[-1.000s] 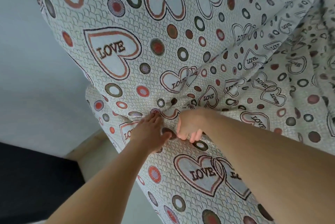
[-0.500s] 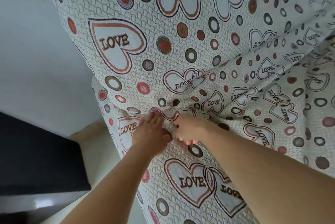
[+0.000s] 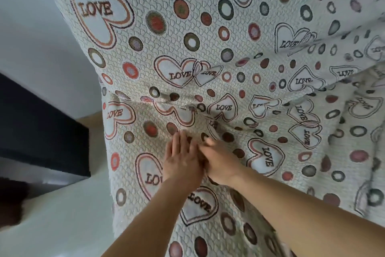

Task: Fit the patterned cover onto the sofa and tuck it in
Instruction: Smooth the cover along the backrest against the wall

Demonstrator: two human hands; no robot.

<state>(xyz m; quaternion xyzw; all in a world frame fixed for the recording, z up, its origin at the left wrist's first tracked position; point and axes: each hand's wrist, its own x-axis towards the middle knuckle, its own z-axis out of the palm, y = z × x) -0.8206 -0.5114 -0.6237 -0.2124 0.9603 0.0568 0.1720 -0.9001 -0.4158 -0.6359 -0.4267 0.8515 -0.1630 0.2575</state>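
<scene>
The cover (image 3: 208, 33) lay stretched over the sofa, draped across the back cushion and down onto the seat, with a crease (image 3: 166, 102) running where the two met. It was a thick, quilted weave with a scalloped texture, printed with hearts reading LOVE and ringed dots in red, brown and grey. The left hand (image 3: 181, 158) rested flat on the seat just short of the crease, fingers straight and pressing the cloth. The right hand (image 3: 218, 161) touched it alongside, fingers curled and seemingly pinching a fold. The step looked like tucking: the next move probably called for pushing the slack deeper into the crease. Right of the hands, the cloth was wrinkled.
</scene>
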